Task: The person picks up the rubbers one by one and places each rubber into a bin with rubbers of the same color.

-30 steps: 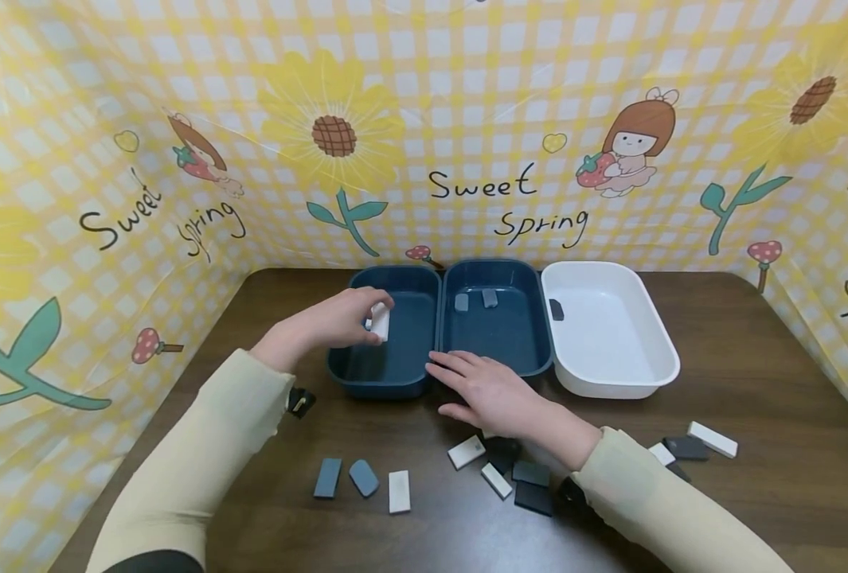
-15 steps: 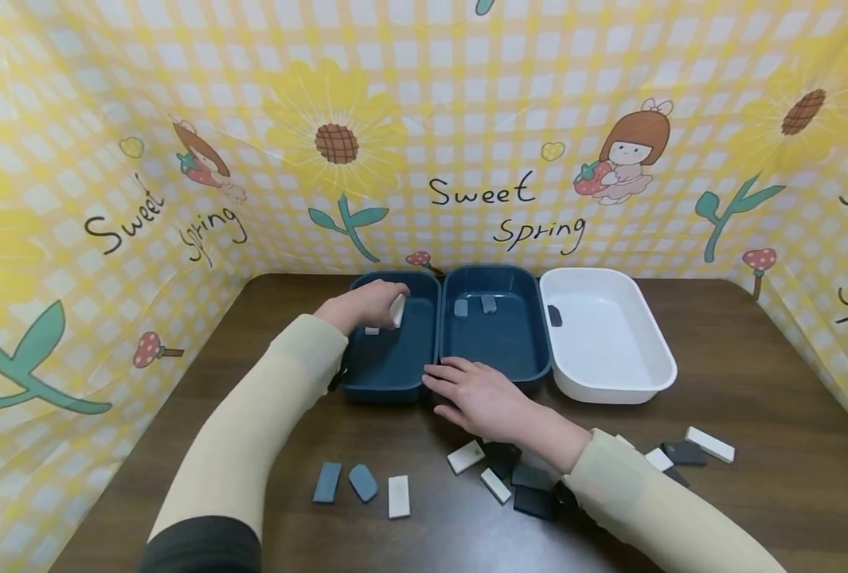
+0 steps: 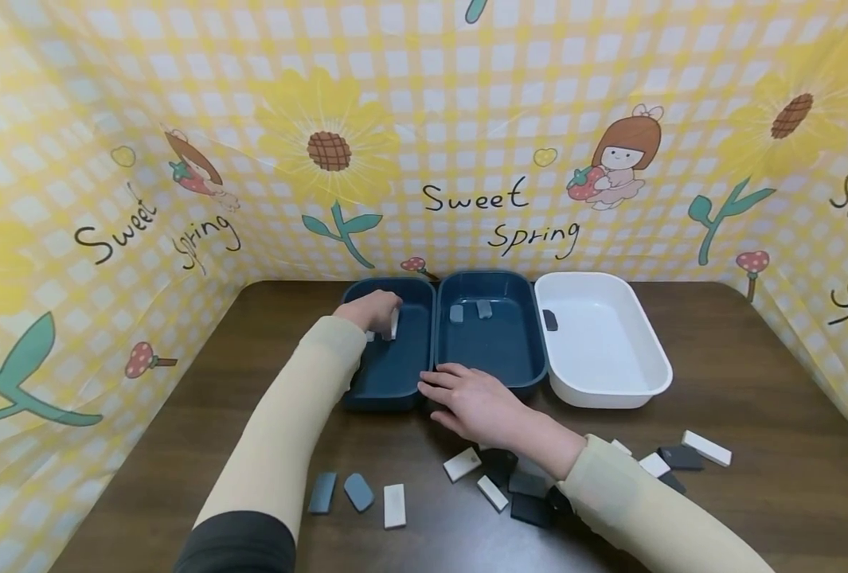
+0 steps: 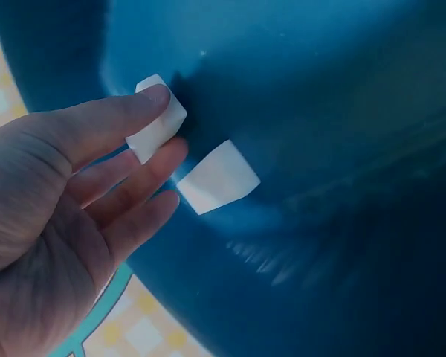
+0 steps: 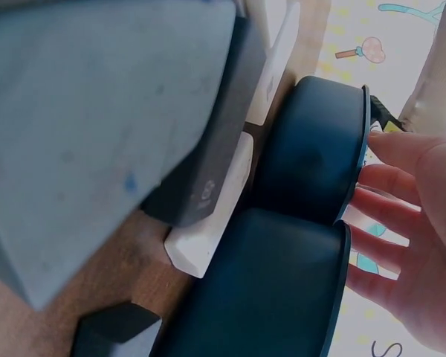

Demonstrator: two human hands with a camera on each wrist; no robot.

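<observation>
My left hand is inside the left dark blue bin. In the left wrist view its thumb and fingers pinch a small white eraser. A second white eraser lies on the bin floor just beside the fingertips. My right hand lies with fingers extended at the near rims of the left and middle bins. The right wrist view shows its fingertips at those rims, holding nothing. The middle dark blue bin has two grey erasers near its far end.
A white bin at the right contains one dark eraser. Nearer on the brown table lie two blue erasers, a white eraser, a white-and-black cluster by the right wrist, and another group at the right.
My left hand has moved right and farther into the left bin, lowering the white eraser toward its floor. The right hand stays at the rims.
</observation>
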